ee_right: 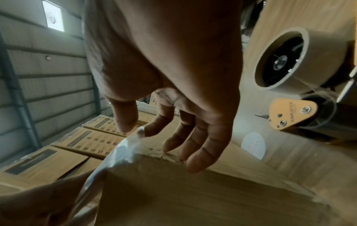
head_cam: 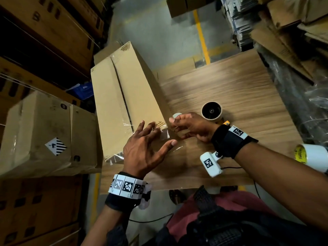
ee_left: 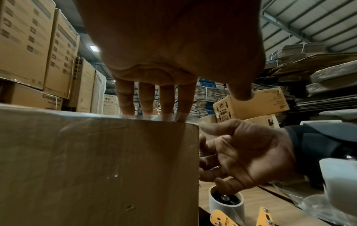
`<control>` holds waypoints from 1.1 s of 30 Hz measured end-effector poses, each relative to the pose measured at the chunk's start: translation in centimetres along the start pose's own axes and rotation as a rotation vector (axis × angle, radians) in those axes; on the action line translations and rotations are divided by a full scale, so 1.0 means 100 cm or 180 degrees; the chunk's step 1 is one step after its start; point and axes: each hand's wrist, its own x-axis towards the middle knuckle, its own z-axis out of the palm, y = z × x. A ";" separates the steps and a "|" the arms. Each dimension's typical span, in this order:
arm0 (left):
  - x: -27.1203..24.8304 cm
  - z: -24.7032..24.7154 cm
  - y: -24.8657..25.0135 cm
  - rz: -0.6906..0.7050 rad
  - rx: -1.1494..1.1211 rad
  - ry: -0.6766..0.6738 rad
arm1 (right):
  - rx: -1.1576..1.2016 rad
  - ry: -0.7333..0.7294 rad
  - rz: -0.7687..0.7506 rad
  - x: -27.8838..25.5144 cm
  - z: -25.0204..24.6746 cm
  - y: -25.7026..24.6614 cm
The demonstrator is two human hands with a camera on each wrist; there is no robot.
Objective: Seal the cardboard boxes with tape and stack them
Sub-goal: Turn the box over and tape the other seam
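A long cardboard box [head_cam: 124, 96] lies on the wooden table [head_cam: 230, 82], its top seam untaped along most of its length. Clear tape [head_cam: 165, 134] wraps the near end. My left hand [head_cam: 158, 134] is spread flat, its fingers [ee_left: 146, 99] pressing the tape on the box's top edge [ee_left: 96, 160]. My right hand [head_cam: 188, 126] is at the box's near right corner, its thumb and forefinger pinching the tape [ee_right: 123, 149] there while its other fingers curl against the side. An orange tape dispenser [head_cam: 212, 110] sits just behind the right hand.
A spare tape roll [head_cam: 312, 157] sits at the table's right edge. A white round disc [ee_right: 253, 145] lies beside the box. A sealed carton [head_cam: 44, 135] stands close on the left with stacked cartons behind it. Flattened cardboard is piled at the right [head_cam: 284, 41].
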 end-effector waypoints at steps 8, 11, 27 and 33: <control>-0.001 0.000 -0.005 0.0058 -0.0007 -0.0016 | -0.0006 0.0293 -0.0107 0.007 -0.006 -0.001; -0.001 0.000 -0.007 0.0066 -0.0025 -0.0033 | -0.0101 0.0410 0.0033 0.010 -0.007 0.000; 0.015 -0.015 -0.028 0.0149 -0.0937 -0.0406 | -0.0493 0.1285 -0.0972 0.010 0.008 0.055; 0.046 -0.030 -0.064 0.0591 -0.1086 -0.0703 | -0.0853 0.1414 -0.2203 0.005 0.026 0.064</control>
